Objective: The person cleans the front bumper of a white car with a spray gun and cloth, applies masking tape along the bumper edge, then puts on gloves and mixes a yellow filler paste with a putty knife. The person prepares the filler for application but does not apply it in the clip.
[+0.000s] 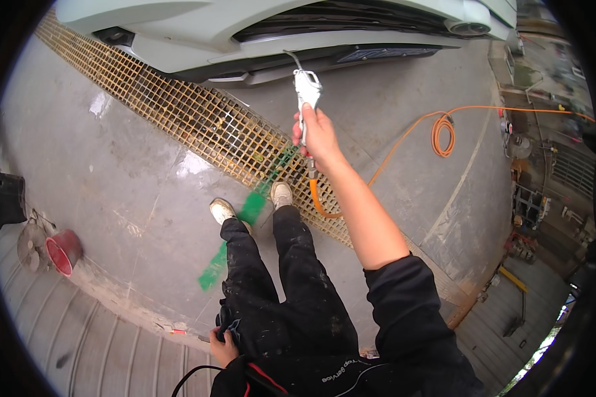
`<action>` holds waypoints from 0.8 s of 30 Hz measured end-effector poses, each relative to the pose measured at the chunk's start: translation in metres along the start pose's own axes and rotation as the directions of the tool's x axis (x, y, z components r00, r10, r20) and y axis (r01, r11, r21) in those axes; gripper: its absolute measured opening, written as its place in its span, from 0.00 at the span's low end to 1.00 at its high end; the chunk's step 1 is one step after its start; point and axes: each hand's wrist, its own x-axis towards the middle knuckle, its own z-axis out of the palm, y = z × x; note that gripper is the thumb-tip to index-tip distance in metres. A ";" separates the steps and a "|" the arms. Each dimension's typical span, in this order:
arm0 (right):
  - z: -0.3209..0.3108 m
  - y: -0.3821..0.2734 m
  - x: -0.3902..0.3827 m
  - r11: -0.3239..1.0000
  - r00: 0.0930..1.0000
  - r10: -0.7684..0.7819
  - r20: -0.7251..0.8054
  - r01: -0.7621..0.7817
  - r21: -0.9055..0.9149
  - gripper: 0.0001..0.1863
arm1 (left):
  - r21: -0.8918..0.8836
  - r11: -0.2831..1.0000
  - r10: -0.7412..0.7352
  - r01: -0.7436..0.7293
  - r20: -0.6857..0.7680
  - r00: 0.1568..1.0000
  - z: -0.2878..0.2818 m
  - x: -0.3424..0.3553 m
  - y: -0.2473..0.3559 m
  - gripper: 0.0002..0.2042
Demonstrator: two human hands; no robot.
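Right hand grips spray gun at 12; light, stiff, hose drags. Left hand probably closed.

White metal spray gun with orange rubber hose; yellow grid-pattern floor grating; grey concrete floor with green stripe; red round bucket.

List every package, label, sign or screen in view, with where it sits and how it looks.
Licence plate: under the pale car's bumper, top centre; dark, long rectangle.
Printed label: on the black clothing, bottom centre; small pale lettering.
No packages or screens show.
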 end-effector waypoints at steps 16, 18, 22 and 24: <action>0.056 0.010 -0.002 0.983 0.992 -0.122 -0.025 0.117 -0.140 0.20 | -0.011 1.000 0.013 -0.013 -0.020 1.000 -0.001 -0.004 0.007 0.15; 0.051 0.012 -0.007 0.952 0.974 -0.220 -0.053 0.202 -0.229 0.20 | -0.016 1.000 0.004 -0.005 -0.030 1.000 0.000 -0.006 0.007 0.15; 0.067 0.012 -0.026 0.788 0.892 -0.451 0.022 0.410 -0.459 0.21 | -0.018 1.000 0.009 -0.010 -0.025 1.000 0.001 -0.003 0.005 0.14; 0.073 0.010 -0.032 0.774 0.862 -0.507 -0.013 0.448 -0.447 0.21 | -0.017 1.000 0.011 -0.012 -0.026 1.000 -0.002 -0.004 0.005 0.14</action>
